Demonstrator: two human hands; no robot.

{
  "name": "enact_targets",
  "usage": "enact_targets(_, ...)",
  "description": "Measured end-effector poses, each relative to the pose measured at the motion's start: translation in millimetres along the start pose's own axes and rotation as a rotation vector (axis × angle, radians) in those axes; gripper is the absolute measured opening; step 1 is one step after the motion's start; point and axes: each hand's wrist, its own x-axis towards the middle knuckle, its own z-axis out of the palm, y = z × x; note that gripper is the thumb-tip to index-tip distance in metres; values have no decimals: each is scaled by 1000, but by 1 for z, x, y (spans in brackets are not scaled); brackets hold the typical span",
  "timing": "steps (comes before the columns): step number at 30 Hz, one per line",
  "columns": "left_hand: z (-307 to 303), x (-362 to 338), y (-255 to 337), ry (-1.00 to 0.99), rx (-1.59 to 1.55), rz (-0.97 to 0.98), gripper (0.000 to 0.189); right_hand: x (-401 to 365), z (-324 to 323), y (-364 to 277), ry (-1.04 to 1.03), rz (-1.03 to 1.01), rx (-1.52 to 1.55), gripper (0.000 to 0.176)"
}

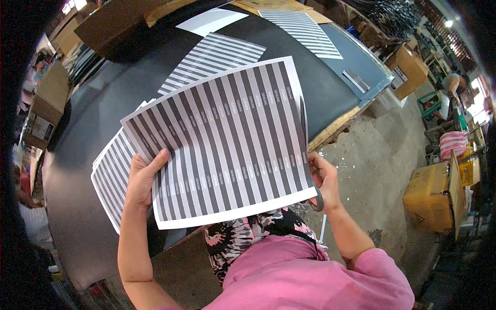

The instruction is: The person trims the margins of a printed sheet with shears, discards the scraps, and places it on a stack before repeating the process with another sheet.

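A large sheet [222,150] with dark and light stripes and small print bends upward in front of me. My left hand [147,173] grips its left edge, thumb on top. At the sheet's right edge my right hand [324,181] is closed around scissors [319,200]; a dark handle shows below the fingers, and the blades are mostly hidden by the sheet. More striped sheets [107,178] lie under and left of the held one. Another striped sheet [212,59] rests just beyond it on the black table [82,206].
Farther back are a white sheet [212,20] and a striped sheet [305,32]. Cardboard boxes stand at the left [49,103] and the right [429,196]. A person [454,85] is at the far right. Small scraps lie on the concrete floor [361,170].
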Motion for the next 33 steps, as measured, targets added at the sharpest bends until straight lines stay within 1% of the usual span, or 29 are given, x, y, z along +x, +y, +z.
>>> enact_targets(2, 0, 0, 1, 6, -48, -15, 23, 4, -3, 1, -102, -61, 25, 45)
enact_targets(3, -1, 2, 1, 7, -48, -13, 23, 3, -4, -2, -104, -63, 26, 45)
enact_targets(5, -2, 4, 1, 58, -94, -29, 24, -1, -5, -12, -311, 194, 267, 44)
enact_targets(6, -6, 3, 3, -6, -72, -64, 26, -3, -4, -15, -321, 206, 290, 42)
enact_targets(7, -5, 2, 4, -5, -73, -63, 26, -5, -4, -12, -322, 206, 290, 42)
enact_targets(9, -3, 1, 4, 9, -36, -72, 27, -8, -5, -4, -291, 155, 299, 42)
enact_targets(10, -5, 1, 3, 7, 23, -70, 28, -10, 2, -7, -202, 38, 373, 41)
enact_targets(11, -4, -1, 3, 4, 24, -68, 28, -10, 2, -6, -200, 36, 372, 41)
enact_targets(13, 1, -4, 7, -9, 88, -73, 26, -5, 0, -1, -115, 108, 82, 40)
enact_targets(14, -2, -3, 4, -42, 106, -60, 24, -5, -1, 2, -100, 60, 77, 39)
enact_targets(15, -1, -4, 5, -43, 106, -58, 24, -3, 1, 0, -99, 57, 76, 39)
enact_targets(17, 1, -6, 5, -72, 106, -54, 21, 1, 5, -5, -17, 124, 87, 39)
enact_targets(18, 1, -5, 3, -81, 97, -52, 21, 3, 6, -5, 19, 123, 95, 37)
enact_targets(19, 0, -6, 3, -82, 96, -52, 21, 4, 6, -6, 19, 122, 93, 37)
enact_targets(21, 0, -6, 2, -98, 123, -60, 19, 5, 5, -9, 28, 56, -13, 37)
enact_targets(24, 3, -8, 4, -85, 139, -68, 18, 7, 7, -11, 60, 41, 50, 37)
enact_targets(25, 4, -8, 3, -88, 139, -68, 18, 7, 7, -11, 63, 40, 49, 37)
enact_targets(27, 3, -8, 3, -105, 122, -62, 17, 8, 6, -12, 72, -29, -21, 38)
enact_targets(30, 1, -7, 1, -125, 94, -37, 17, 9, 3, -12, 56, -24, -90, 39)
enact_targets(33, 1, -7, 1, -119, 92, -25, 16, 10, 5, -17, 81, -5, -72, 39)
